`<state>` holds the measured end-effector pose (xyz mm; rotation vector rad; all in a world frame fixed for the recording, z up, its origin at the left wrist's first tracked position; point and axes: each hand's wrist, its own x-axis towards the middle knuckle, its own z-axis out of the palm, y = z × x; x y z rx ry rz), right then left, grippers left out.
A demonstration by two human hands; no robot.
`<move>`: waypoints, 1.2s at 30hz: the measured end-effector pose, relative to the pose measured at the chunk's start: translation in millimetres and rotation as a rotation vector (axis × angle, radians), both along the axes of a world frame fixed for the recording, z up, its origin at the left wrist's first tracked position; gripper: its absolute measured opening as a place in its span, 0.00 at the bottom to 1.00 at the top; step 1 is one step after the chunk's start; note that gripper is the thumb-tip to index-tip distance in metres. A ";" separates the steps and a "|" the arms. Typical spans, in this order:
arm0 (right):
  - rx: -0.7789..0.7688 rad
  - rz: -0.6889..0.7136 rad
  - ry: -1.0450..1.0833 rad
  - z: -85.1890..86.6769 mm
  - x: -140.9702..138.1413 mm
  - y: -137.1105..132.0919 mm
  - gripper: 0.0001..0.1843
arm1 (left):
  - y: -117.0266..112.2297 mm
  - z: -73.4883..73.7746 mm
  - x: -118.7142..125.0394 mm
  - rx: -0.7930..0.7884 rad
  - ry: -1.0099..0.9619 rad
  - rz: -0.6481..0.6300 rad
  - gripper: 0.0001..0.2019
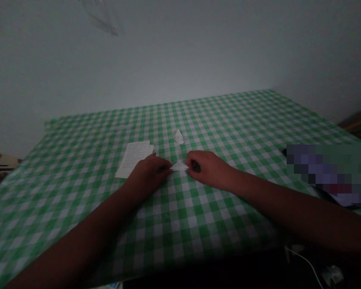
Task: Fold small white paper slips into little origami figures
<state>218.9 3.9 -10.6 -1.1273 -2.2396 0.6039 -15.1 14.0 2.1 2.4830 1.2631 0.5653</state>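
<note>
A small folded piece of white paper point(179, 166), roughly triangular, is held low over the table between my two hands. My left hand point(150, 170) pinches its left end between thumb and fingers. At its right end, my right hand point(206, 168) grips it with curled fingers and thumb. Just beyond the hands lies a small folded paper piece point(178, 136). Printed sheets of paper point(134, 158) lie in a loose stack beside my left hand, which covers part of their lower right side.
A green and white checked tablecloth point(228, 120) covers the table, which reaches to a pale wall point(180, 52). At the right edge lies a dark, flat object, blurred out by large pixels. A white cable point(307, 261) hangs below the table's front edge.
</note>
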 end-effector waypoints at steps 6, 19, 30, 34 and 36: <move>-0.033 -0.034 0.004 -0.8 -2.3 -2.3 0.06 | -2.4 2.0 2.6 -0.025 -0.009 -0.003 0.05; -0.029 -0.018 0.089 1.2 -2.4 0.1 0.10 | -2.1 3.4 2.9 -0.079 -0.019 0.018 0.06; -0.027 0.046 0.080 -2.2 2.4 6.0 0.09 | 2.2 2.7 -2.7 -0.102 0.018 -0.024 0.10; -0.032 0.065 0.071 0.5 2.5 3.9 0.08 | 6.3 -0.3 -1.9 -0.082 0.032 -0.045 0.12; 0.003 0.087 0.066 0.8 2.1 2.6 0.07 | 7.4 -2.0 -0.8 -0.059 0.035 -0.056 0.12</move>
